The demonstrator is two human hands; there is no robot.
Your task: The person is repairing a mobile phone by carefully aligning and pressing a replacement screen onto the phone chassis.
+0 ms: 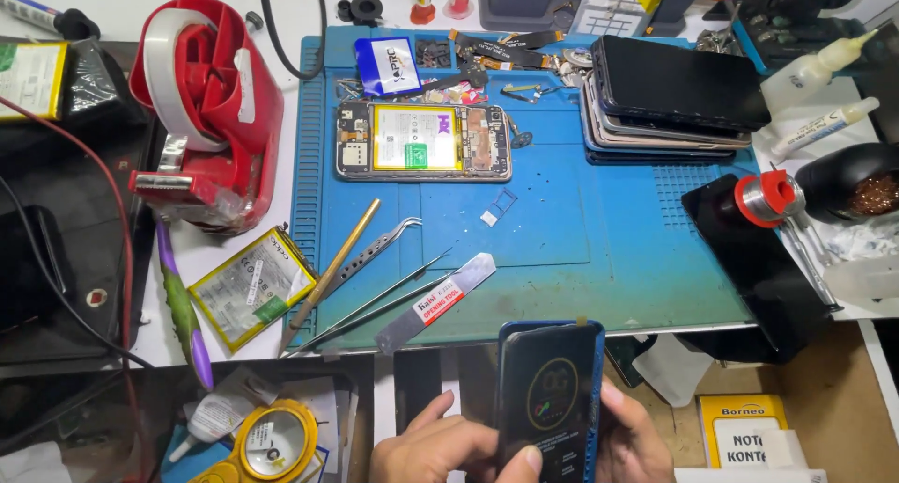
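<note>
At the bottom centre, both hands hold a blue-edged phone (550, 389) upright, its dark screen showing a round dial graphic. My left hand (440, 448) grips its left side, thumb resting on the lower screen. My right hand (632, 441) wraps its right edge. Farther up, on the blue work mat (562, 249), lies an opened phone (423, 142) with its back removed and a yellow battery exposed.
A stack of phones (670, 99) sits at the mat's back right. Tweezers (375, 251), thin probes and a flat metal opening tool (435, 302) lie at the mat's front left. A red tape dispenser (211, 109), a loose battery (251, 286), glue bottles (824, 66) and a solder spool (766, 198) surround it.
</note>
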